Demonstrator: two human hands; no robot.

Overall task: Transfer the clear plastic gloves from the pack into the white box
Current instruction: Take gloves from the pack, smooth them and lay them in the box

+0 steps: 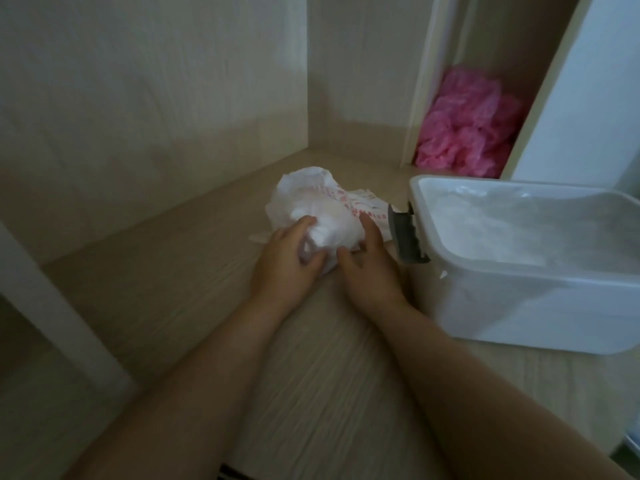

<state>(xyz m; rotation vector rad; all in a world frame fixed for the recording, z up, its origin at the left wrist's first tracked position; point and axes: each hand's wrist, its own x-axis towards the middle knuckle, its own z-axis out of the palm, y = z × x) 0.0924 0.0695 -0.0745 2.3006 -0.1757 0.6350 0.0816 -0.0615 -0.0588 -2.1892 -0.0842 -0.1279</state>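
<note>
A crumpled clear pack with red print [311, 199] lies on the wooden shelf, with a wad of clear plastic gloves [327, 233] bulging from its near end. My left hand [287, 258] curls its fingers and thumb around the wad from the left. My right hand [367, 265] holds the pack's right side, thumb and fingers around it. The white box [526, 289] stands open just right of my right hand, with a grey latch [405, 237] on its left end. Clear plastic lies inside it.
A bunch of pink plastic [467, 126] fills a narrow compartment at the back right. Wooden walls close the shelf at the left and back. A white panel [588, 98] rises behind the box.
</note>
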